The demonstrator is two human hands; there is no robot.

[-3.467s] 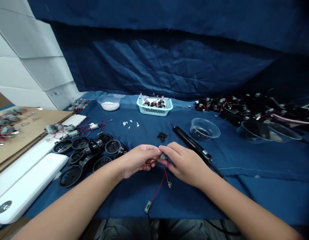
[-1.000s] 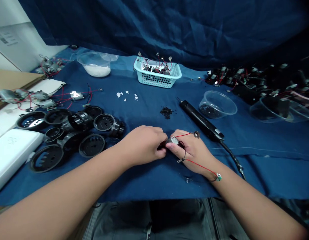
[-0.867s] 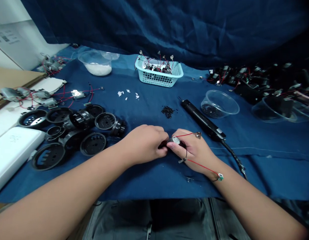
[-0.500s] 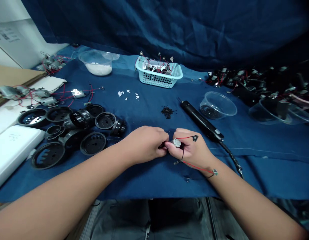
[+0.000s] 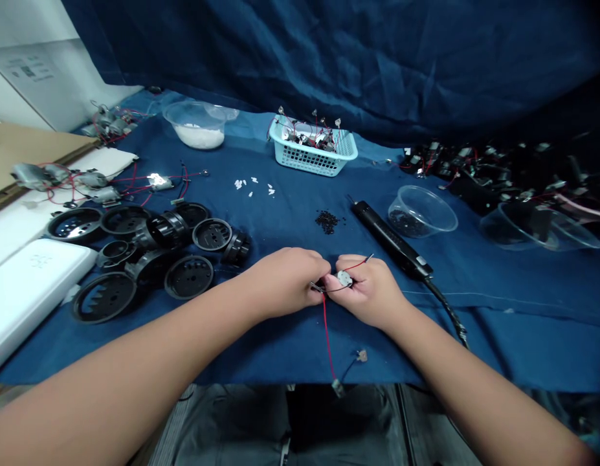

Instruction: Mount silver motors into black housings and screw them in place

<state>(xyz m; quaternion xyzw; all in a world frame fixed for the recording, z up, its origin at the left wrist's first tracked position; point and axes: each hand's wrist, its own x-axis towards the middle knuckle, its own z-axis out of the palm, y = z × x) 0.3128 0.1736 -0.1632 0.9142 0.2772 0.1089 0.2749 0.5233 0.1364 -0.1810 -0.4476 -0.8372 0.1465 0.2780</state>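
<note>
My right hand [image 5: 370, 294] is closed around a small electric motor [image 5: 345, 279], whose pale end cap shows between thumb and forefinger. A short red wire [image 5: 355, 265] rises from the motor over my right knuckles. My left hand [image 5: 292, 283] is closed close beside it, pinching a wire lead [image 5: 318, 288] with a small dark end piece. A black wire runs between the motor and these left fingers. From the same pinch a longer red wire [image 5: 328, 336] hangs down to a small circuit board [image 5: 337, 388], joined by a dark wire to a metal tab [image 5: 362, 356].
Black round plastic housings [image 5: 189, 276] and wired motors [image 5: 93, 184] lie at left, near a white power bank [image 5: 42, 285]. A black electric screwdriver [image 5: 391, 238] and clear tubs [image 5: 426, 207] are at right. Beyond are tiny black screws [image 5: 326, 221] and a blue basket [image 5: 312, 158].
My left fingers have taken hold of a wire lead by the motor. The red wire with the circuit board, earlier across my right wrist, now hangs below my hands.
</note>
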